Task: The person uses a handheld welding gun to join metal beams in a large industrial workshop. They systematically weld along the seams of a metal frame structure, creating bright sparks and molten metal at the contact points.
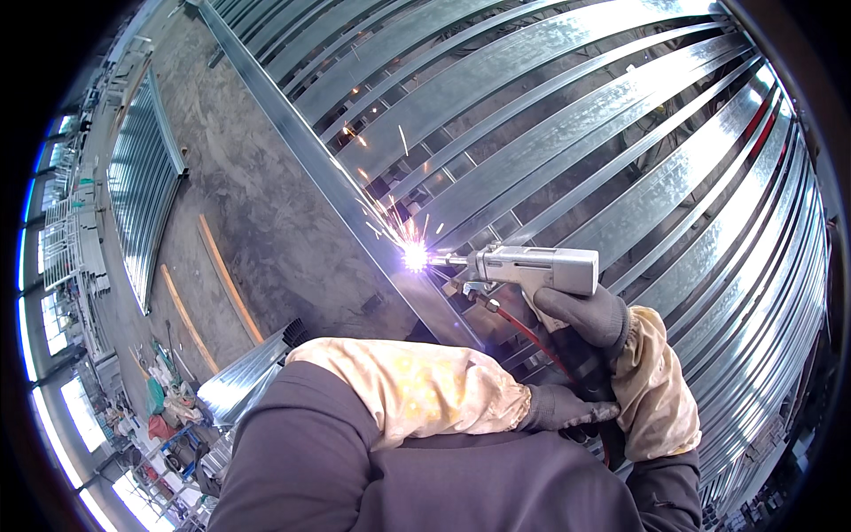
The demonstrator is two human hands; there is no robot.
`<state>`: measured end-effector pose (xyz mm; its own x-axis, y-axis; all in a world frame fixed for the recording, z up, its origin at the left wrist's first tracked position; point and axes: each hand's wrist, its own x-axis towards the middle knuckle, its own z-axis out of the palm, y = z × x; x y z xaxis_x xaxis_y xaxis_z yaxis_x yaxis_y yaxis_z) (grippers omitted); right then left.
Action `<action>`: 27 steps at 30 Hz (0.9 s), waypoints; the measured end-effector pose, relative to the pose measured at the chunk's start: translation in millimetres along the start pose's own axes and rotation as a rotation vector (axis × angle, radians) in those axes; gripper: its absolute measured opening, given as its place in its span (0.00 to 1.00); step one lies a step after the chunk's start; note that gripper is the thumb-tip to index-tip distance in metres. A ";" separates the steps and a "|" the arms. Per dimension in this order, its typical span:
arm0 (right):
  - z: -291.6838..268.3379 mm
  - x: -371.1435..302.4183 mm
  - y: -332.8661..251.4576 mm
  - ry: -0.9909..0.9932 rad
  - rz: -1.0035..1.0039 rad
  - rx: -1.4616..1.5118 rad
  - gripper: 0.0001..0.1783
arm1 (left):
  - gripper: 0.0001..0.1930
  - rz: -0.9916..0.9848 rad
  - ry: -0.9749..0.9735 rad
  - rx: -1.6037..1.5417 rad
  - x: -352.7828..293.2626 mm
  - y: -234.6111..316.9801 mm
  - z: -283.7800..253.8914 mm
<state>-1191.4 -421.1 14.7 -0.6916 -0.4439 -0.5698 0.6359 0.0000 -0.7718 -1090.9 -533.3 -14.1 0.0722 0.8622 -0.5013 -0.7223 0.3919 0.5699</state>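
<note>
My right hand [585,315], in a grey glove, is wrapped round the grip of a silver welding gun [541,266] with a narrow nozzle. A bright arc [414,257] burns at the nozzle tip and throws sparks up and left. The tip meets a long steel rail [346,217] where cross slats join it. Below the grip, my left hand [567,408], gloved too, closes round the thick black hose [589,368] of the gun; some of its fingers are hidden. A thinner red hose [532,337] runs from the nozzle side down toward the hands. The glare hides the joint itself.
Many shiny steel slats [532,97] spread to the right, with gaps between them. On the concrete floor [257,186] to the left lie a finished-looking slatted panel [142,186] and two orange strips [229,279]. More metal profiles [239,381] lie beside my left sleeve.
</note>
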 end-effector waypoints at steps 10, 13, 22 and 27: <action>0.4 -3.3 1.4 -0.010 0.002 0.019 0.26 | 0.26 0.086 0.078 0.042 -0.8 -2.7 3.0; 0.5 -4.6 3.7 0.005 -0.007 0.009 0.27 | 0.27 0.080 0.034 0.030 5.2 -8.6 2.8; -4.8 -7.3 14.9 0.017 -0.037 -0.014 0.26 | 0.29 0.091 -0.076 0.019 -19.7 21.9 -0.7; -0.8 -6.4 13.6 0.005 -0.055 0.010 0.26 | 0.29 0.142 -0.032 -0.029 -0.4 -7.8 6.9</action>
<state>-1178.6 -417.5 7.6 -0.7274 -0.4387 -0.5277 0.5999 -0.0332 -0.7994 -1080.5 -534.4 -14.0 -0.0106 0.9184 -0.3956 -0.7465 0.2560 0.6142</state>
